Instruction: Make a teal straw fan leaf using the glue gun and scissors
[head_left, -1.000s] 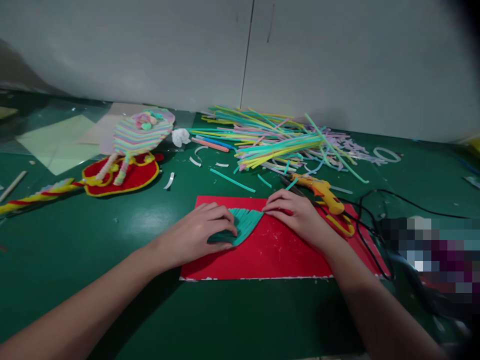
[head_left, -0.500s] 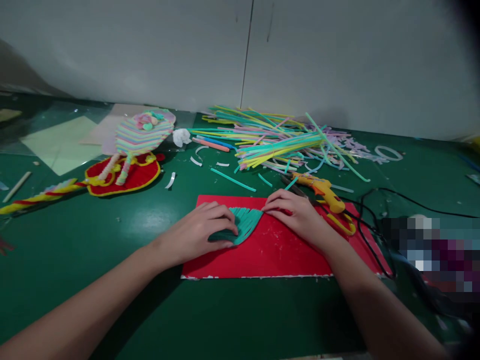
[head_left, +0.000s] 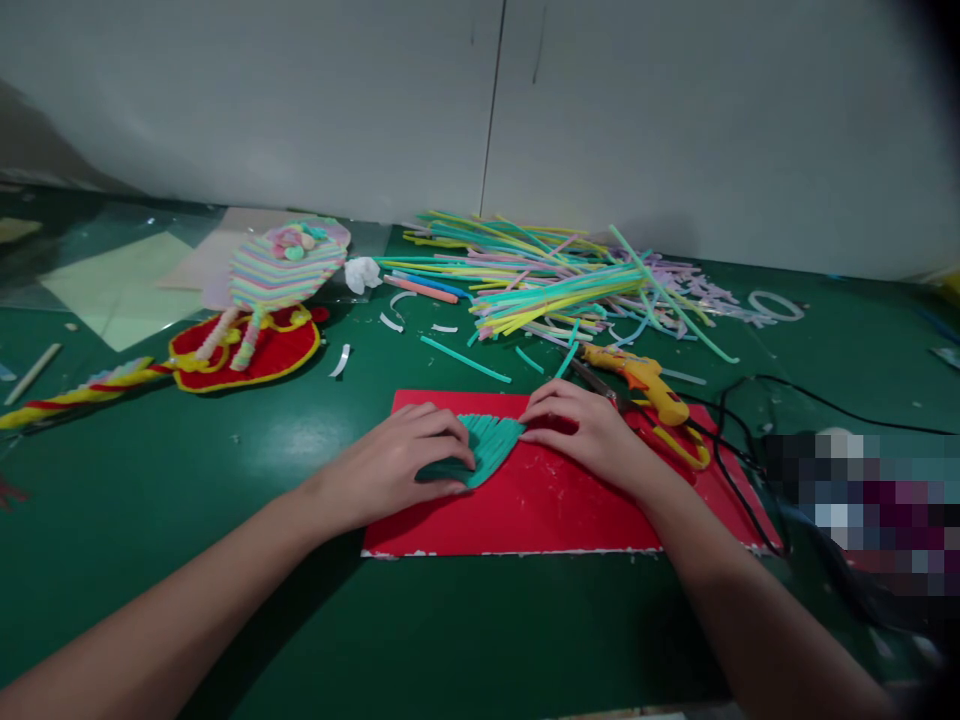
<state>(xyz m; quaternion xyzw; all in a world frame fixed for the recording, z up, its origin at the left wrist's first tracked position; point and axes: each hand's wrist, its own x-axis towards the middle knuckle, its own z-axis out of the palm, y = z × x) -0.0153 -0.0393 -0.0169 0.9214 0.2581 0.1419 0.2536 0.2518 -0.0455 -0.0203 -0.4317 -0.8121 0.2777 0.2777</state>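
Note:
A teal leaf-shaped piece of pipe cleaners laid side by side [head_left: 491, 445] rests on a red board [head_left: 555, 510]. My left hand [head_left: 409, 455] grips it from the left with curled fingers and covers that end. The fingertips of my right hand [head_left: 581, 430] pinch the piece's upper right corner. A short teal pipe cleaner [head_left: 568, 360] sticks up behind the right hand; its lower end is hidden. Just beyond that hand lie a yellow glue gun [head_left: 645, 382] and scissors with yellow handles [head_left: 686, 450], partly hidden by the hand and the gun.
A pile of coloured pipe cleaners [head_left: 555, 290] lies by the wall. At left are a striped pipe-cleaner figure [head_left: 289, 265], a red yellow-edged piece [head_left: 281, 360] and pale green paper [head_left: 124, 285]. A black cord [head_left: 825, 395] runs right. Another person's fingertips [head_left: 11, 493] show at the left edge.
My right fingers have shifted slightly left and closed in on the piece's corner. The short teal pipe cleaner behind them has moved left and stands steeper. My left hand stays put.

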